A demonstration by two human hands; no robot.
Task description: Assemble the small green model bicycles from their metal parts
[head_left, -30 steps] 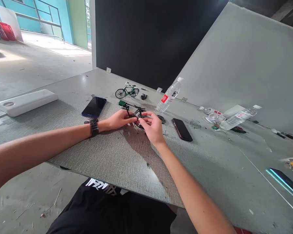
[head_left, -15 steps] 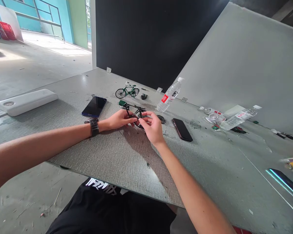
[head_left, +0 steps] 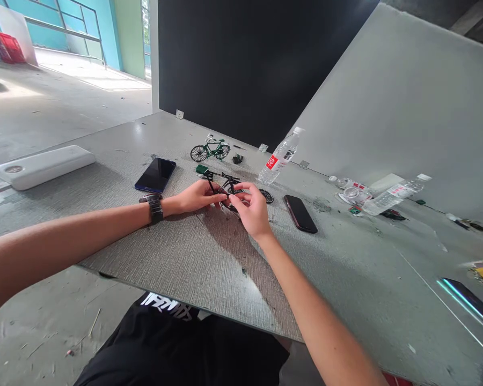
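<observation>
A small black model bicycle (head_left: 224, 184) stands on the grey table (head_left: 193, 257), only partly built. My left hand (head_left: 195, 197), with a dark watch on its wrist, pinches the frame from the left. My right hand (head_left: 253, 210) meets it from the right, fingers curled and pinched on the same model near its lower middle. A loose black wheel (head_left: 266, 196) lies flat just right of my right hand. A finished green model bicycle (head_left: 210, 151) stands further back.
A dark phone (head_left: 155, 175) lies left of the hands, another phone (head_left: 300, 213) to the right. A water bottle (head_left: 279, 156) stands behind; a second bottle (head_left: 392, 195) lies among small parts at right. A white power bank (head_left: 42, 166) rests at the far left.
</observation>
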